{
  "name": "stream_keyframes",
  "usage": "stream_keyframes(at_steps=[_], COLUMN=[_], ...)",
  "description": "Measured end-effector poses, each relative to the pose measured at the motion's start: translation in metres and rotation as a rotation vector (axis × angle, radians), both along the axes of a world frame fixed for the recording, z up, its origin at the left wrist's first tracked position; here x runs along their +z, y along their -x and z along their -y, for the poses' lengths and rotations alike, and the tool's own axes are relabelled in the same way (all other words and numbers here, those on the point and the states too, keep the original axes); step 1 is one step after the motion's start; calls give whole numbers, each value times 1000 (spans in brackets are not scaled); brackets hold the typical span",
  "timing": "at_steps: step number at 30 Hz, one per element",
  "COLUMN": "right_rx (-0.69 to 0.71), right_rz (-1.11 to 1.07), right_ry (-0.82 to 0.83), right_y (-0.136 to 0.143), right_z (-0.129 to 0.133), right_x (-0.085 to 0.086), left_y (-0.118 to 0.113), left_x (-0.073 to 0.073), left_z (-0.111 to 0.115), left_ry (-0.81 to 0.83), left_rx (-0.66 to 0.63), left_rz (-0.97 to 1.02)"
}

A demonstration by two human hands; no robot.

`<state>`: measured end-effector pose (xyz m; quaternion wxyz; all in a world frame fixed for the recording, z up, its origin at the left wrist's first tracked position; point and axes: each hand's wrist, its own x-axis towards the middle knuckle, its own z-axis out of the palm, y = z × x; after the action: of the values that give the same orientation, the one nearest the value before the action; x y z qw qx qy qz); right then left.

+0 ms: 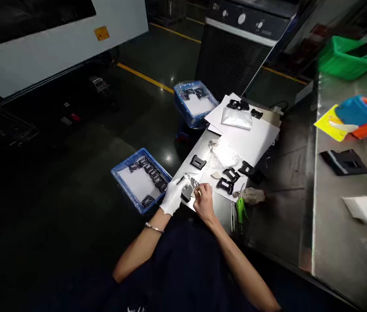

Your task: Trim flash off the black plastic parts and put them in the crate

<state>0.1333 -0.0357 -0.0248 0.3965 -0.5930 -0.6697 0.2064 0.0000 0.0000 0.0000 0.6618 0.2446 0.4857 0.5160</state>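
Note:
My left hand (172, 197), in a white glove, grips a black plastic frame part (187, 191) above the near edge of the table. Clear, shiny plastic film, seemingly a small bag, shows around the part. At its right side my right hand (204, 201), bare, has its fingers pinched at the film; the fingertips are partly hidden. Just beyond lies another black frame part (198, 162). Several similar black parts (231, 175) lie to the right on white paper, near a crumpled clear bag (224, 154).
Left of the table stands a blue tray (123, 190) with wrapped black parts; a second blue tray (186, 110) sits farther back. A green air gun (241, 210), tweezers (232, 216) and a glove (253, 196) lie at right. A metal bench (336, 225) carries a green basket (345, 58).

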Motion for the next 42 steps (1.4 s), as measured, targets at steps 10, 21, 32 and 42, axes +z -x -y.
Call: stream_keyframes(at_steps=[10, 21, 32, 42], right_rx=[47, 69, 105, 347], right_rz=[-123, -201, -210, -138], right_ry=[-2, -95, -101, 43], right_y=[-15, -47, -40, -24], right_z=[-37, -127, -117, -81], right_x=[-40, -209, -189, -234], left_y=[-27, -67, -43, -50], left_x=[-50, -190, -208, -242], left_z=[-14, -124, -96, -51], left_ry=[-175, -143, -103, 76], left_rx=[-26, 86, -171, 212], left_rz=[-155, -92, -309, -79])
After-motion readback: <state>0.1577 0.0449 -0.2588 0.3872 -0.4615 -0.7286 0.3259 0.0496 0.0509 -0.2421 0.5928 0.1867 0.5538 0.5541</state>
